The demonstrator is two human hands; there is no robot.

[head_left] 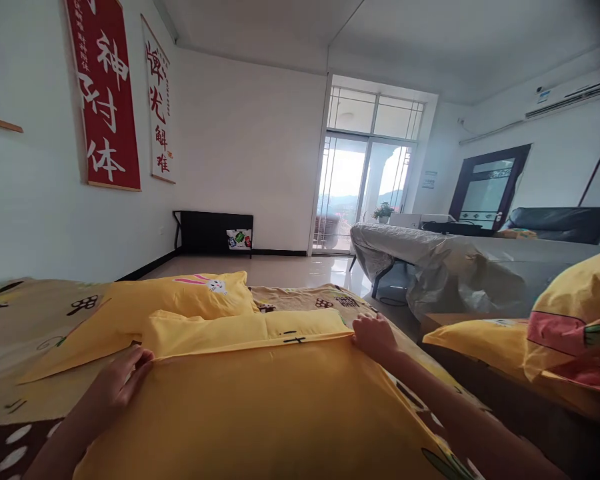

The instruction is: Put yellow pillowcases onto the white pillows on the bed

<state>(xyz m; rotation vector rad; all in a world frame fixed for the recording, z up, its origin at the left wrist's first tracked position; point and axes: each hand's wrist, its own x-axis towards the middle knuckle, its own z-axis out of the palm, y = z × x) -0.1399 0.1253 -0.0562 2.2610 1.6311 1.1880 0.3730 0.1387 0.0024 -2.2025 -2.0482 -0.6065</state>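
A plain yellow pillowcase (250, 407) with a full, puffed shape fills the foreground. Its far edge runs straight across, with a flap and small dark ties at the middle. My left hand (127, 373) is closed on the left corner of that edge. At the right corner, the curled fingers of my right hand (376, 337) grip the cloth. Just beyond lies another yellow pillow (200, 293) with a rabbit print, on the patterned bedspread (320, 297). The near end of the pillowcase runs out of view.
More yellow pillows (575, 320) with pink patches are stacked on a wooden surface at the right. Behind them stands a table under plastic sheeting (460, 267). A black folded panel (210, 232) leans on the back wall, left of the glass door (345, 187).
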